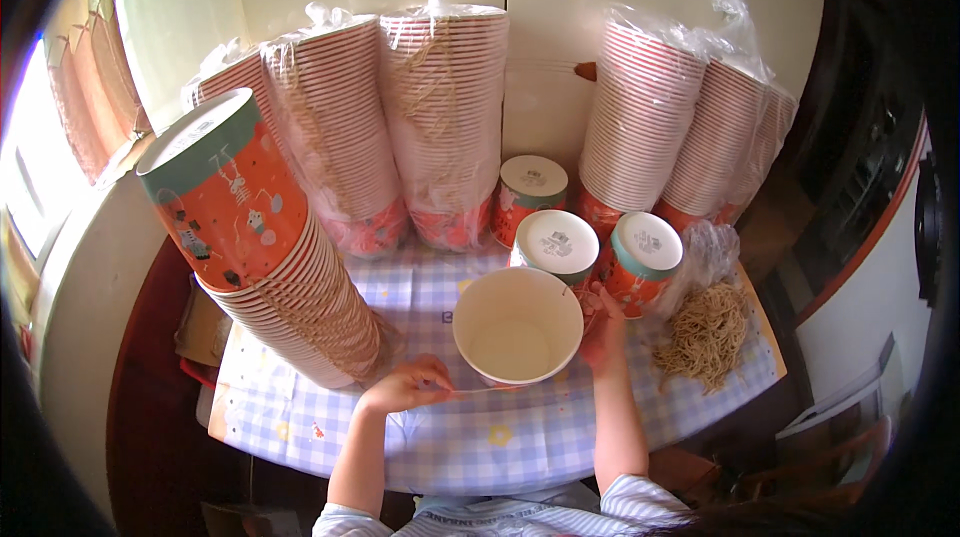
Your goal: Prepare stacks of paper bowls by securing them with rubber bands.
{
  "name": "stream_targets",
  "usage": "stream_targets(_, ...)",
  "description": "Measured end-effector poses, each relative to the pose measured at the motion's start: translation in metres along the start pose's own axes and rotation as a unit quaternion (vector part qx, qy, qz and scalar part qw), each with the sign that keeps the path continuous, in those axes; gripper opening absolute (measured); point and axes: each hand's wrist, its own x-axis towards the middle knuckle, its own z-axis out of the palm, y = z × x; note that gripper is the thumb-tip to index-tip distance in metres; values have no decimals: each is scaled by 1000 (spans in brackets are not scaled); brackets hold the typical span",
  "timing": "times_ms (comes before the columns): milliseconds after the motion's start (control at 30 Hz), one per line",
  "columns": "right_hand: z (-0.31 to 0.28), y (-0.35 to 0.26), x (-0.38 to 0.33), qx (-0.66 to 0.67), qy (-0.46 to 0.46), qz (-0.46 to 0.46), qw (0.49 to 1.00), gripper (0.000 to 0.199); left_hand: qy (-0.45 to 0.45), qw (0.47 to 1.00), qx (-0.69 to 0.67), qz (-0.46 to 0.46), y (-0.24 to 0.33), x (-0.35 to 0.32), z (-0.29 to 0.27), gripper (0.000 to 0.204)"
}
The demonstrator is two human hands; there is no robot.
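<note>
hands (408,384) (603,332) flank open paper bowl (517,326).

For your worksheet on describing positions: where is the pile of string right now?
In the head view, the string pile lies at the table's right edge, just right of the right hand and below a clear plastic bag.

Behind the open white paper bowl (517,325): five tall stacks of red-and-white cups in clear plastic sleeves (445,117). Right of it, a crumpled clear bag (706,247). No labels, signs, screens.
</note>
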Motion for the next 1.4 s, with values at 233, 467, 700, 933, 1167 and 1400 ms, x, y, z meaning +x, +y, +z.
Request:
stream_targets(233, -25, -14, 5, 81, -173, -43, 981, 20, 17, 993, 103, -63, 2, 4, -7, 12)
stream_targets(467, -36, -20, 10, 86, -158, -32, 983, 27, 123, 956, 263, -42, -13, 6, 2, 14)
stream_targets(700, -31, -25, 0, 92, -191, 14, 977, 28, 268, 905, 329, -14, -20, 7, 11, 15)
stream_targets(933, -46, -15, -12, -46, -138, -3, 989, 27, 335, 938, -78, 52, -23, 12, 17, 12)
stream_targets(1167, -56, 15, -60, -404, 75, -240, 880, 23, 286, 916, -277, 46, -10, 12, 25, 14)
stream_targets(1400, 16, 51, -100, -652, -120, -542, 517, 29, 246, 916, -316, 36, -12, 18, 27, 18)
